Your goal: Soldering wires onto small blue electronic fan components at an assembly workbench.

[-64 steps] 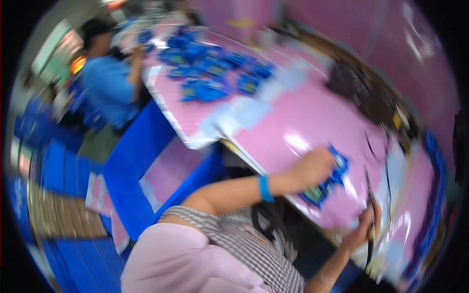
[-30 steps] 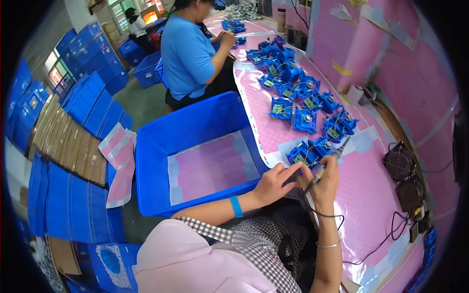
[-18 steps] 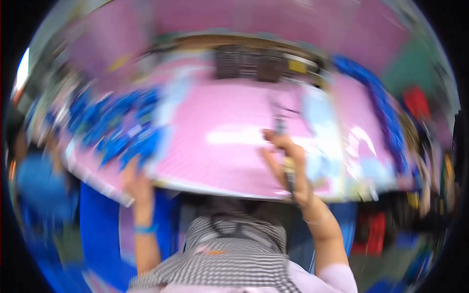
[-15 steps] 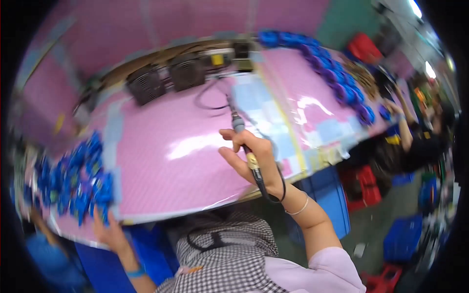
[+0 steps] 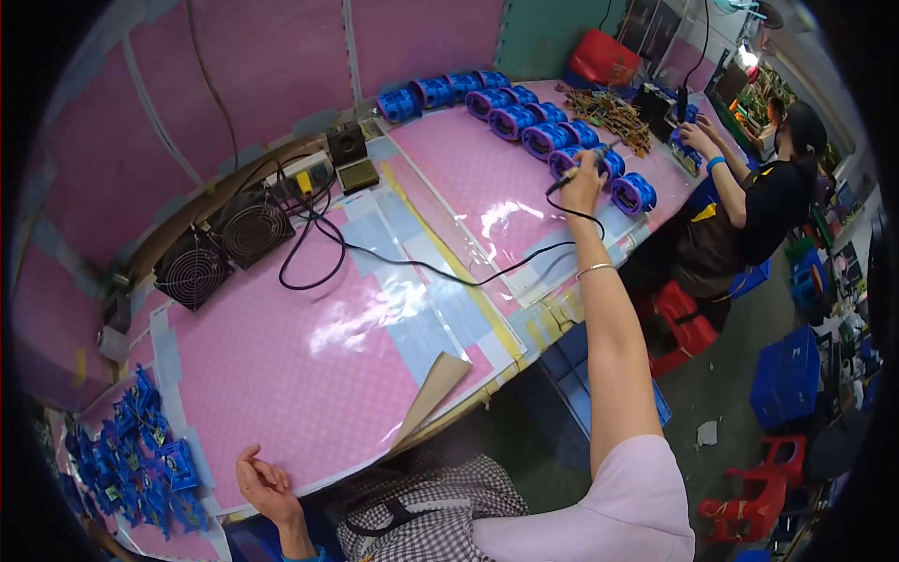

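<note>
My right hand (image 5: 584, 187) reaches out to the right over the table, closed round a soldering iron (image 5: 564, 180) with a black cord (image 5: 403, 263). It is at the near end of several rows of round blue parts with purple rims; the hand hides part of some of them. One such round blue part (image 5: 634, 193) lies just right of the hand. Whether the iron touches any part I cannot tell. Over the near left table edge, my left hand (image 5: 268, 485) holds nothing, its fingers loosely bent and apart. A pile of blue parts (image 5: 140, 459) lies left of it.
Two black fans (image 5: 195, 270) stand at the back, beside a soldering stand (image 5: 357, 175). A brown flap (image 5: 433, 393) sticks up at the front edge. Brown wired pieces (image 5: 609, 117) lie far right, near a co-worker's hands (image 5: 700, 137). Red stools (image 5: 679, 328) stand below.
My right hand has carried the soldering iron from mid-table to the round blue parts at the right. My left hand has come away from the blue pile. The view has turned right.
</note>
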The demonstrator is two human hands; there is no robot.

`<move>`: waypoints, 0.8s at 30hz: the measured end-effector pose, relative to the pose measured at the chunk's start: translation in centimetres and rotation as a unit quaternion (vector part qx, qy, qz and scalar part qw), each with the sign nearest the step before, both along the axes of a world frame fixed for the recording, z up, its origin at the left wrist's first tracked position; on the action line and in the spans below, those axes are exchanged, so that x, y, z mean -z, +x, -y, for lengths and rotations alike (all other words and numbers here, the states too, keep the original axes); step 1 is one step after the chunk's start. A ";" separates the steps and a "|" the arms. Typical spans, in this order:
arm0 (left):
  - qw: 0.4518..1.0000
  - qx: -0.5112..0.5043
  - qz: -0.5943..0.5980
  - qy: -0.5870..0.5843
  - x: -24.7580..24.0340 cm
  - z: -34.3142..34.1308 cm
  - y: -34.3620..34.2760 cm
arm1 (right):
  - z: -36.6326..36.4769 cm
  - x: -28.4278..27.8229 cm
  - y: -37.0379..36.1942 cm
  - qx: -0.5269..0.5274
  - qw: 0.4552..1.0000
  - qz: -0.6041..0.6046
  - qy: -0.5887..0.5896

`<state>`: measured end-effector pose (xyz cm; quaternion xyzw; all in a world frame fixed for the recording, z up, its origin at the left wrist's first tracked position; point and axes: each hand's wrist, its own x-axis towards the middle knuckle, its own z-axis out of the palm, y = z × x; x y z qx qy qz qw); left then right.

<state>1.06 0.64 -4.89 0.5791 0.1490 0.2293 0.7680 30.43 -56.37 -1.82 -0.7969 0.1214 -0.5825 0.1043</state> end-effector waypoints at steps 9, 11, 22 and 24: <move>0.986 0.025 -0.019 -0.163 -2.1 -2.0 -1.3 | -14.3 -2.4 -8.6 -0.226 0.963 -0.042 0.140; 0.991 0.118 -0.057 -0.011 -4.2 -0.1 0.8 | -19.3 -2.4 -11.9 -0.325 0.932 -0.103 0.124; 0.856 0.043 0.013 0.516 -4.8 4.0 3.2 | -34.2 -5.9 -17.6 -0.582 0.698 -0.407 0.094; 0.895 0.070 -0.032 0.439 -4.8 3.9 3.0 | -35.2 -5.5 -16.6 -0.610 0.701 -0.357 0.095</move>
